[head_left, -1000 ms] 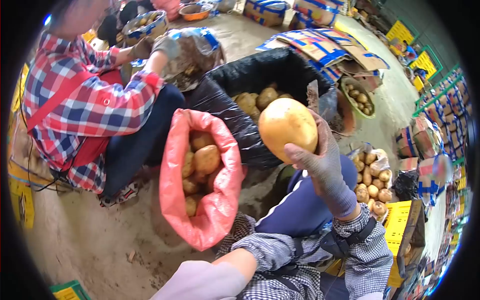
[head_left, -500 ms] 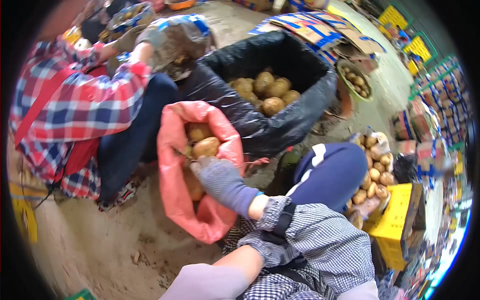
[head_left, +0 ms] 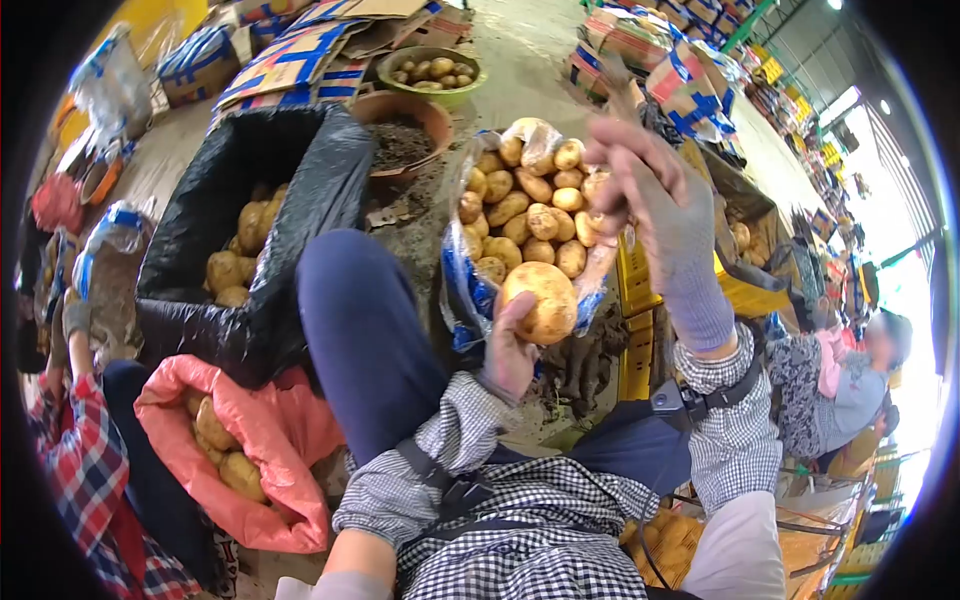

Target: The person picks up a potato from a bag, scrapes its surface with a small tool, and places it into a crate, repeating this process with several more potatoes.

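Observation:
My left hand point(head_left: 511, 352) grips a large round potato point(head_left: 540, 302), thumb along its left side. The potato is held in front of a clear plastic-lined bag point(head_left: 457, 285) filled with smaller potatoes point(head_left: 541, 222). Raised at the right edge of that bag is my gloved right hand point(head_left: 655, 190), its fingers smeared by motion; I cannot tell if it holds anything. A pink sack point(head_left: 165, 415) with big potatoes point(head_left: 243, 474) stands at lower left. Behind it is a container lined with black plastic point(head_left: 325, 165), holding large potatoes point(head_left: 258, 225).
A brown bowl of dark soil point(head_left: 440, 125) and a green basin of small potatoes point(head_left: 470, 85) stand beyond. Yellow crates point(head_left: 636, 355) are at my right. A person in a plaid shirt point(head_left: 80, 455) sits left; another person point(head_left: 850, 385) is at far right. Flattened cartons point(head_left: 300, 65) lie behind.
My view has turned right. The right hand has left the pink sack and is now up beside the potato bag. My left hand has come into view with a large potato.

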Action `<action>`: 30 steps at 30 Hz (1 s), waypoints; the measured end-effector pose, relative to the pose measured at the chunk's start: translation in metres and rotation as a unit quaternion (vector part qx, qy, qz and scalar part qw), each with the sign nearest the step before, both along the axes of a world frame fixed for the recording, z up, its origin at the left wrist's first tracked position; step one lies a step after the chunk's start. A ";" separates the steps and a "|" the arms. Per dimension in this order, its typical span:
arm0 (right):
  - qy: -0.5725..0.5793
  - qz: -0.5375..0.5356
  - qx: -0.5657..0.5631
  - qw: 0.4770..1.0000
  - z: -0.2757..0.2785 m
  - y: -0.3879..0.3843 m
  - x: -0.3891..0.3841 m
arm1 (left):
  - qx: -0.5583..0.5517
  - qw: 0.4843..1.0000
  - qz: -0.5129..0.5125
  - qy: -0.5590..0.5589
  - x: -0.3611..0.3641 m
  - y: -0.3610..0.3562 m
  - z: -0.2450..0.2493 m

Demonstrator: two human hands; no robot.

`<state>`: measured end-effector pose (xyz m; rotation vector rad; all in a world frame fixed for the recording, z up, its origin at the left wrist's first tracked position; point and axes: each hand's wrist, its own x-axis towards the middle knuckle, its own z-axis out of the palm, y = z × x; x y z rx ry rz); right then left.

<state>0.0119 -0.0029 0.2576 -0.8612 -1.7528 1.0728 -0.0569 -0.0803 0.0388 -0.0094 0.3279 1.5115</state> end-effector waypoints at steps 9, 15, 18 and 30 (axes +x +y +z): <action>0.015 0.051 -0.332 0.942 -0.154 -0.002 0.155 | 0.055 0.992 -0.068 0.095 0.033 0.023 0.030; 0.124 0.109 -0.408 0.898 -0.171 -0.001 0.184 | 0.268 0.712 -0.060 0.646 0.057 0.048 0.018; 0.191 0.091 -0.412 0.886 -0.179 -0.005 0.201 | 0.354 0.580 -0.152 0.718 0.055 0.067 0.036; -0.096 -0.106 0.039 0.989 -0.206 0.002 0.221 | 0.165 0.880 -0.373 0.243 0.072 0.084 0.049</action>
